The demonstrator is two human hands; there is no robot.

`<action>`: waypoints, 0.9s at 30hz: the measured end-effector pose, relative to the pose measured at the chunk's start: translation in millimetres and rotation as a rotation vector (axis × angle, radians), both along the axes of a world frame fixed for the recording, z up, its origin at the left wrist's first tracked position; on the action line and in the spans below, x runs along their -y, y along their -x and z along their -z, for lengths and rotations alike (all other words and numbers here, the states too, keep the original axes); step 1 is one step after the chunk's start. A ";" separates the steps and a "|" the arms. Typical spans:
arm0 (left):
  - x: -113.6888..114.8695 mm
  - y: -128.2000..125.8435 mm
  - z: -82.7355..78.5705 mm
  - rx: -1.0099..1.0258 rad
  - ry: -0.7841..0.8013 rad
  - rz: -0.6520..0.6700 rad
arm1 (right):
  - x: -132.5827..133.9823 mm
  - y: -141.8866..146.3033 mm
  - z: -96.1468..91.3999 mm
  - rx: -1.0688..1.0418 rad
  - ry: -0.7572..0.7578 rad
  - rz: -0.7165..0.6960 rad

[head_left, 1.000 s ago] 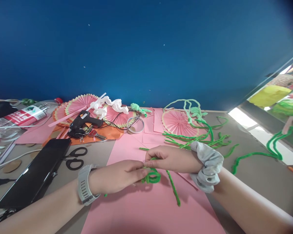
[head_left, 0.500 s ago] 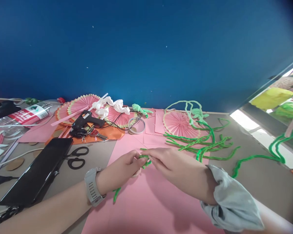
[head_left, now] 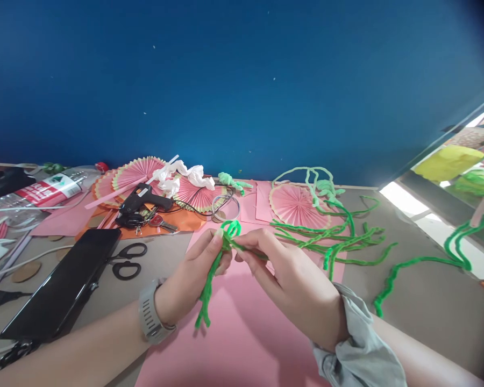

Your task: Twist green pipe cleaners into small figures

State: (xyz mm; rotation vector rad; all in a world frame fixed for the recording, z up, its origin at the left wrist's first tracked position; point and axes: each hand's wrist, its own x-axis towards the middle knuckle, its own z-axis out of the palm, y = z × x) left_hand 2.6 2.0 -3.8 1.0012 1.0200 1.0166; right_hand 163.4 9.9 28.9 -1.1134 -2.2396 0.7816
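Between my two hands is a looped bunch of green pipe cleaners (head_left: pixel 206 295), its loops standing up at the top and its loose ends hanging down to the left. My left hand (head_left: pixel 201 263) pinches it just below the loops, thumb on top. With closed fingertips my right hand (head_left: pixel 274 269) grips a strand of it, drawn out to the right. Beneath both hands lies pink paper (head_left: pixel 234 344). More green pipe cleaners (head_left: pixel 339 242) are spread to the right of my right hand.
On the left lie a black phone (head_left: pixel 64 285), scissors (head_left: pixel 127 260), a glue gun (head_left: pixel 143 201) with keys beside it, and a plastic bottle (head_left: pixel 48 191). Pleated pink paper fans (head_left: pixel 300 207) rest along the blue wall (head_left: pixel 242 91). A long green pipe cleaner (head_left: pixel 419 260) stretches along the right.
The pipe cleaner bunch has turned and risen into view, loops up and ends down. My right hand has turned from lying over the bunch to pulling a strand sideways.
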 end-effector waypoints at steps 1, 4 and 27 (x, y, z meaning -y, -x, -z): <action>0.0 0.5 0.1 0.059 0.025 0.000 | -0.3 0.1 0.1 -0.007 0.003 -0.017; 0.0 2.0 0.3 0.259 0.120 0.071 | -3.1 0.0 -1.3 -0.069 0.098 -0.064; -7.3 10.1 -4.1 -0.536 -0.076 0.338 | -17.8 -10.2 -6.8 0.428 0.017 -0.115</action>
